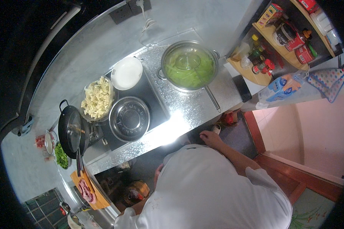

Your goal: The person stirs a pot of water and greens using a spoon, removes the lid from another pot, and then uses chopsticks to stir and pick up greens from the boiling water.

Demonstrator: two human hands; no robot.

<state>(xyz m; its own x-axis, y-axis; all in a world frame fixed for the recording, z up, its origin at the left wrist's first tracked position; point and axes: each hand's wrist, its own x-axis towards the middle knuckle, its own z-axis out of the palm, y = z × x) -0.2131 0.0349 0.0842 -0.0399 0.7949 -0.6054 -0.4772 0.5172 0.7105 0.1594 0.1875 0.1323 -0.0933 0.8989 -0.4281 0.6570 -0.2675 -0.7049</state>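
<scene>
My right hand (212,139) hangs beside my white shirt, just off the counter's front edge. Its fingers look loosely curled, and nothing shows in it. Only a sliver of my left hand (158,174) shows; my shirt hides the rest. Before me, a steel basin (129,118) and a white plate (127,73) rest on the black cooktop (157,106). To the right, a two-handled steel pot (163,61) holds pale green vegetable slices, with a wire skimmer (212,98) lying across it. A clear bowl of cream-coloured, cauliflower-like pieces (97,98) stands at the left.
A black wok (63,128) with a glass lid (74,130) stands far left. Behind it is a dish of chopped greens (61,156). Raw meat (86,191) lies on a wooden cutting board (101,201). Shelves (286,55) with jars and bottles rise at the right.
</scene>
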